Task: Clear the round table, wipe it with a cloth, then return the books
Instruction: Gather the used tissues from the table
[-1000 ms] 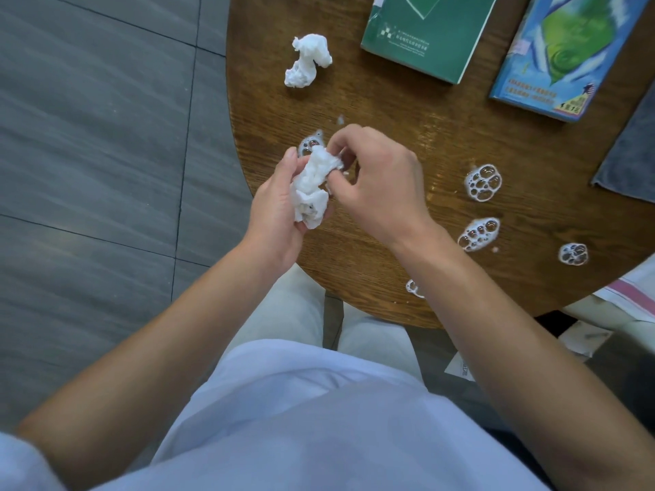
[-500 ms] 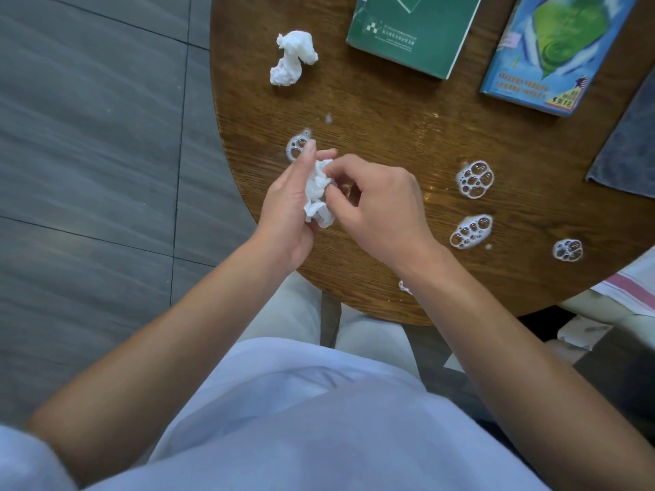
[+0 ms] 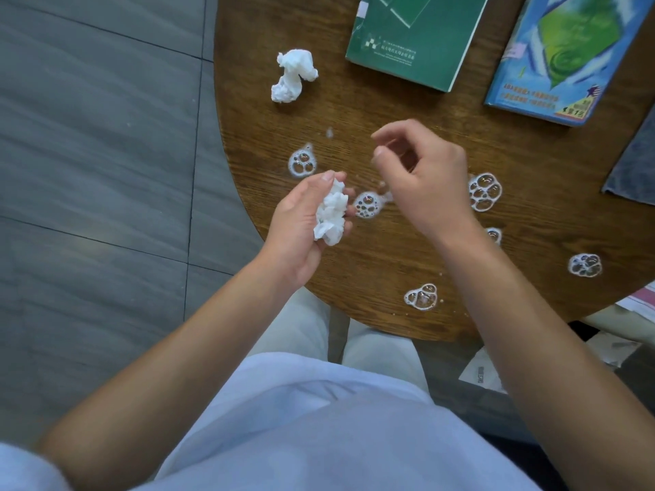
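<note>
loose tissue wad (image 3: 295, 75) on desk (image 3: 524, 164), left of green book (image 3: 414, 37) | left hand (image 3: 304, 221) closed around crumpled tissue (image 3: 331, 214), below-left of green book | right hand (image 3: 425, 171) holds nothing, fingers loosely curled, below green book | blue book (image 3: 563, 54) right of green book | grey cloth (image 3: 634, 171) far right | 7 foam patches (image 3: 484, 191) on desk

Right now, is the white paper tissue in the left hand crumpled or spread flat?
Crumpled: the white paper tissue is a wrinkled wad inside the left hand's curled fingers.
</note>
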